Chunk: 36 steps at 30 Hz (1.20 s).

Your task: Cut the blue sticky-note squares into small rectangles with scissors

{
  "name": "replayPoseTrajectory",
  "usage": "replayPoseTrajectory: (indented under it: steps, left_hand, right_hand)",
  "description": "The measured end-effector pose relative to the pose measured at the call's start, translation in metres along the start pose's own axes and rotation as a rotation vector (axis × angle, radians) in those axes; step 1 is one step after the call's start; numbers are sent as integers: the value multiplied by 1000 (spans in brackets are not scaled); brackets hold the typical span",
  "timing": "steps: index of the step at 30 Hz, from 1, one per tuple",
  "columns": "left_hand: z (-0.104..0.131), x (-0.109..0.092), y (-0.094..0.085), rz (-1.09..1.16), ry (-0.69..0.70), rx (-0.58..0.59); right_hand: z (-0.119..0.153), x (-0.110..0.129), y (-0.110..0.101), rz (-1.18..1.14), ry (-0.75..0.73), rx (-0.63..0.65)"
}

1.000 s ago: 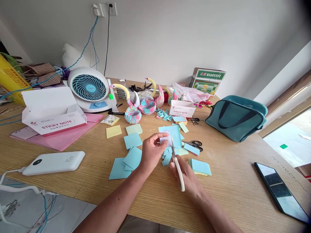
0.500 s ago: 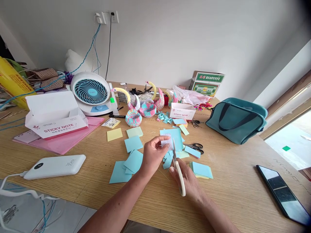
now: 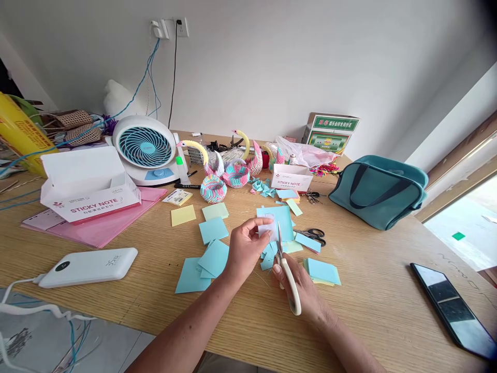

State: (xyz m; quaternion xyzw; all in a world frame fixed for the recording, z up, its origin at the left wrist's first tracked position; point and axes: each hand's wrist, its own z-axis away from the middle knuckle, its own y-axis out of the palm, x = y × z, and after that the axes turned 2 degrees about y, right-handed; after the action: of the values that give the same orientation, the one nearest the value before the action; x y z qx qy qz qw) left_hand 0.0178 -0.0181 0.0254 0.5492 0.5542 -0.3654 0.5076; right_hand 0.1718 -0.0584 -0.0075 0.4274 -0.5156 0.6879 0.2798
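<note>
Between thumb and fingers, my left hand (image 3: 248,241) pinches a small pale lilac slip of paper (image 3: 266,228). My right hand (image 3: 298,285) is closed round white-handled scissors (image 3: 290,285), whose blades point away from me, close beside the slip's right edge. Whether the blades touch the paper is hard to make out. Behind the slip lies a blue paper square (image 3: 285,217). Folded blue pieces (image 3: 267,256) rest under the scissor tips, partly covered. A stack of blue sticky notes (image 3: 322,272) sits right of my right hand, and loose blue sheets (image 3: 194,275) lie left of my left forearm.
Black scissors (image 3: 316,235) lie past my right hand. Folded-paper swans (image 3: 213,189) stand farther back, near a white fan (image 3: 145,145) and sticky note boxes (image 3: 91,199). A teal bag (image 3: 380,194) and a phone (image 3: 450,308) are to the right, a power bank (image 3: 89,267) to the left.
The scissor handles have swung slightly to the right and spread apart a little. My left hand and the lilac slip stay almost where they were.
</note>
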Motion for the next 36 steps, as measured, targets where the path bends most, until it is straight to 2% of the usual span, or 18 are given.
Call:
replayPoseTrajectory:
  steps: [14,23,36]
  left_hand:
    - [-4,12,-2,-33,36,4]
    - [-3,10,-1,2,40,4]
    - [-3,9,-2,-16,70,14]
  right_hand:
    - [-3,-8,2,15,-6,-17]
    - [-3,-6,2,50,-22,-51]
    - [-3,-2,-1,-24,-20,-34]
